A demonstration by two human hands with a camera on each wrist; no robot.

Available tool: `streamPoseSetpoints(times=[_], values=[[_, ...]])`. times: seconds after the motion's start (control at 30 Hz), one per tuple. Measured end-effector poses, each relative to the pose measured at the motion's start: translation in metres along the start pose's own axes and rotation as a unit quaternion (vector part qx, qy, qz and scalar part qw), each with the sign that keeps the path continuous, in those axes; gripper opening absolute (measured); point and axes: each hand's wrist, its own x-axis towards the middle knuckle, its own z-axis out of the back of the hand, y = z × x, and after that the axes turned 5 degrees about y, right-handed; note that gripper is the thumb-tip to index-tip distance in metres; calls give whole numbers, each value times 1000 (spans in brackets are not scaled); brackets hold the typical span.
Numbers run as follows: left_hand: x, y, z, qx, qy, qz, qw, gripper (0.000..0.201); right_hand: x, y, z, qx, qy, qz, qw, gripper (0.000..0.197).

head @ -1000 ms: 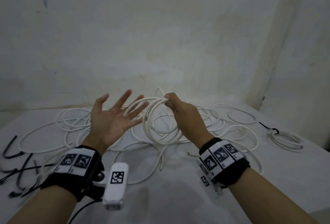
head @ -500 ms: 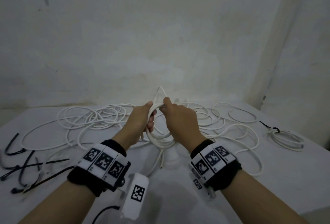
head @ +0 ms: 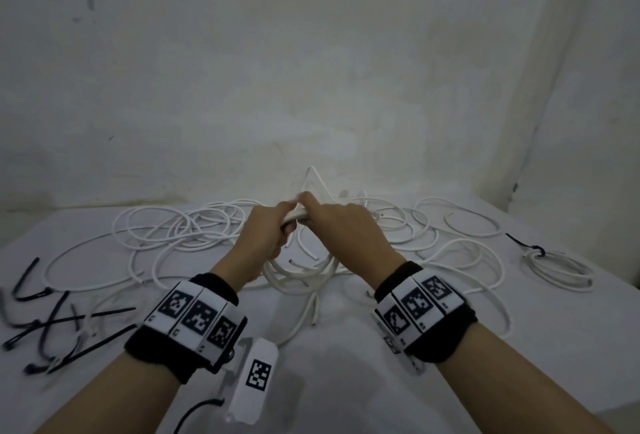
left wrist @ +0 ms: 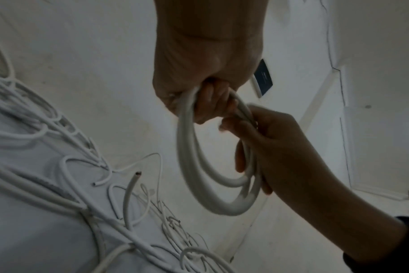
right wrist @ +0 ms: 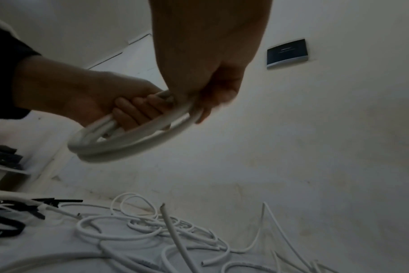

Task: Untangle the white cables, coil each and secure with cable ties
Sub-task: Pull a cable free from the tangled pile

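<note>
Both hands hold one white cable coil (head: 300,274) above the table's middle. My left hand (head: 266,236) grips the top of the coil (left wrist: 213,199), fingers curled round its strands. My right hand (head: 341,225) grips the same coil (right wrist: 128,142) beside the left, thumb and fingers wrapped over it. The coil hangs down below the hands. A tangle of loose white cables (head: 180,232) spreads over the white table (head: 346,381) behind and around them. Black cable ties (head: 52,326) lie at the left.
A finished white coil bound with a black tie (head: 554,267) lies at the far right of the table. The wall (head: 311,87) rises close behind the cables. A loose cable end (right wrist: 168,221) sticks up from the tangle.
One second ago my left hand was open, palm up, beside the coil. It has since closed round the coil next to my right hand, and both hands have lowered slightly.
</note>
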Motion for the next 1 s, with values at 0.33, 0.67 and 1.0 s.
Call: streamPoseSetpoints(times=[0.33, 0.67, 1.0], values=[[-1, 2, 4, -150, -155, -42, 976, 49, -2, 4, 0, 458, 68, -168, 870, 26], [-7, -4, 4, -277, -66, -13, 959, 50, 12, 23, 23, 809, 39, -266, 522, 41], [-10, 2, 14, -61, -16, -11, 998, 53, -4, 25, 10, 445, 18, -174, 878, 42]])
